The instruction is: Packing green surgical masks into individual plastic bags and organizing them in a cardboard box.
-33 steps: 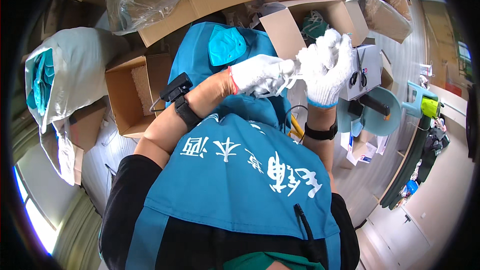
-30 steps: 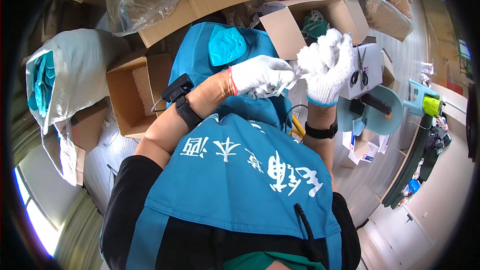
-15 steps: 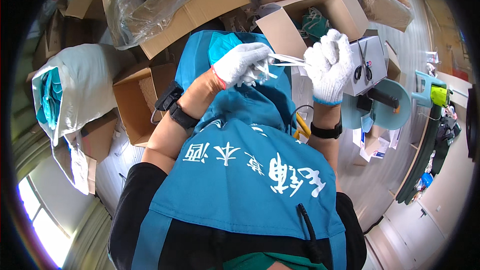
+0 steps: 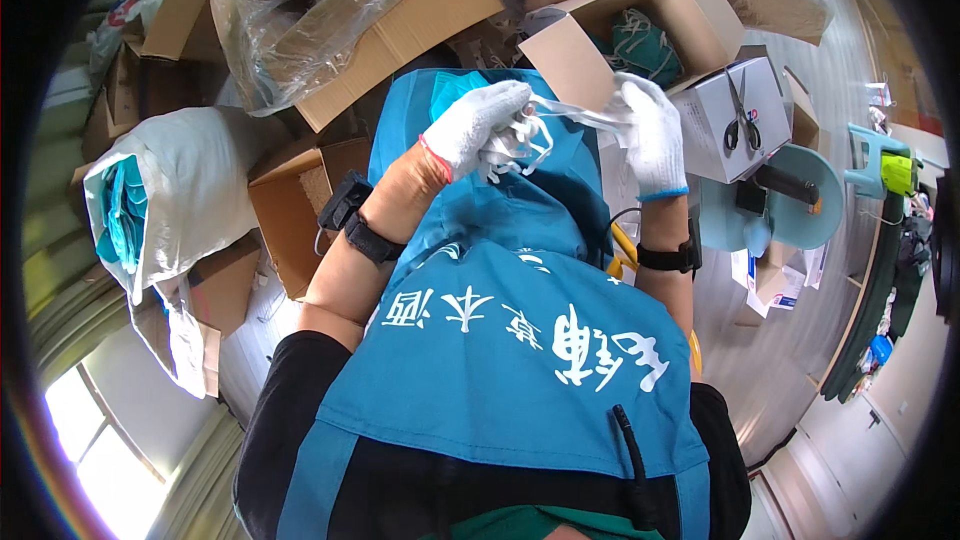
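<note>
My left hand, in a white knit glove with a red cuff, is closed around a bunch of white straps whose loose ends dangle below it. A few straps stretch taut across to my right hand, gloved in white with a blue cuff, whose fingers are closed on them. Beneath my left hand, a bright teal fabric piece lies on the blue apron over my lap. Part of it is hidden by the glove.
Ahead, an open carton holds teal pieces with white straps. Black-handled scissors lie on a white box at right, beside a light blue stool. At left are a white sack of teal pieces and an open cardboard box.
My right hand has come lower and turned, with the straps still running between both hands. My left hand stays about where it was. The whole view has shifted slightly.
</note>
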A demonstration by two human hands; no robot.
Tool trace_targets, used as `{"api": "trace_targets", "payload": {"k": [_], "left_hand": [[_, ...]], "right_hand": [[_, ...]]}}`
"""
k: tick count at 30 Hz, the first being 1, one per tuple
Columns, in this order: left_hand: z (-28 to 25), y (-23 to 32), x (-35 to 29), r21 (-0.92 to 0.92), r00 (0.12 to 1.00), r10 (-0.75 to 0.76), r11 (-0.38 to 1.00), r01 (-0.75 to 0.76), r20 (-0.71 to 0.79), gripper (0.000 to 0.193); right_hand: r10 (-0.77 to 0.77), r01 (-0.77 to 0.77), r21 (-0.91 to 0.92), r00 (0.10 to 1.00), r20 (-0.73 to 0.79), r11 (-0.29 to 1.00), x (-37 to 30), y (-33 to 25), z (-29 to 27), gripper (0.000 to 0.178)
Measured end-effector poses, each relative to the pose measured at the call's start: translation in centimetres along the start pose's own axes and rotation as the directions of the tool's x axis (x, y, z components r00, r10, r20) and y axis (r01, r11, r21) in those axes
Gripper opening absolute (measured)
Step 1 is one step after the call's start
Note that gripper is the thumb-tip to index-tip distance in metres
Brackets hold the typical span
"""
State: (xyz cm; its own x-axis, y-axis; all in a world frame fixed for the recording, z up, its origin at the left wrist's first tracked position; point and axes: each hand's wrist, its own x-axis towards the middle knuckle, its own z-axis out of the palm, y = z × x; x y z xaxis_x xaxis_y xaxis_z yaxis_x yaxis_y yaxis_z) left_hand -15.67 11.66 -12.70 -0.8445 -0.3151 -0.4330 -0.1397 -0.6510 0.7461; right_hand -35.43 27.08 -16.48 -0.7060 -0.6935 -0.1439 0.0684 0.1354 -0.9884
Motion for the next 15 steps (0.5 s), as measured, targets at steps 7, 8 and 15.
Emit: {"api": "trace_targets", "payload": {"k": [7,8,15], "left_hand": [[-1.1,0.9,0.3,0.110,0.999,-0.031,0.993,0.034,-0.033,0.024],[-1.2,0.5,0.5,0.114,0.999,-0.033,0.993,0.037,-0.034,0.024],[0.0,1.7,0.0,0.384,0.970,0.120,0.923,-0.030,-0.213,0.025]], "right_hand": [[-0.405,0.194,-0.594,0.881,-0.246,0.781,-1.3,-2.9,1.3,0.035],[-0.434,0.292,-0.485,0.876,-0.211,0.824,-1.9,-4.3,2.2,0.033],[-0.184,0.230,0.063,0.891,-0.416,0.971,0.8,-3.0,1.2,0.020]]}}
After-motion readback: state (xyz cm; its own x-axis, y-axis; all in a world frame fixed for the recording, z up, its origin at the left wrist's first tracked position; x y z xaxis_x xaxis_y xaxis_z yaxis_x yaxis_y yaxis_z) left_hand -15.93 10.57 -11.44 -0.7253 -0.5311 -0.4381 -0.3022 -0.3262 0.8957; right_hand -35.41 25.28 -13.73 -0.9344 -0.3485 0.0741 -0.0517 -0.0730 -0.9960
